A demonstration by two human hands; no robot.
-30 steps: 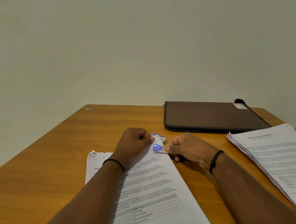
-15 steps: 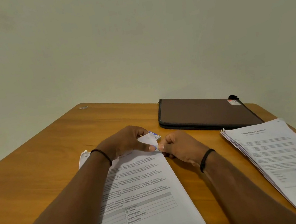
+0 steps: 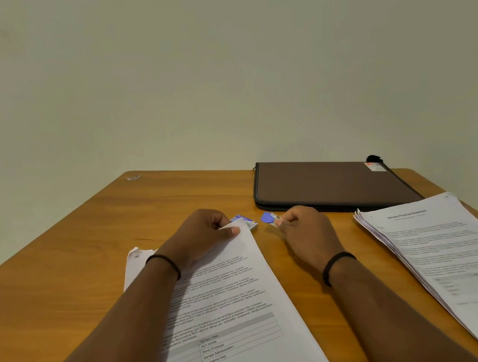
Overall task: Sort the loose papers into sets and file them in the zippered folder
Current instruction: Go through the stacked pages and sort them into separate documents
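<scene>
Currently a limp paper set (image 3: pixel 218 301) is pinched at its far corner by the left hand (image 3: pixel 199 236).
Just right, a small blue clip (image 3: pixel 268 217) is pinched by the right hand (image 3: pixel 302 228); light sheets slip unless clipped.

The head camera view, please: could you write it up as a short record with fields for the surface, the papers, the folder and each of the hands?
surface: wooden table
near paper set: printed sheets lying under the left forearm
left hand: left hand pinches the set's top right corner
right hand: right hand pinches a small blue clip, apart from the paper
small item: blue and white packet beside the held corner
second stack: fanned paper stack on the right
folder: brown zippered folder, closed, lying flat at the far side
</scene>
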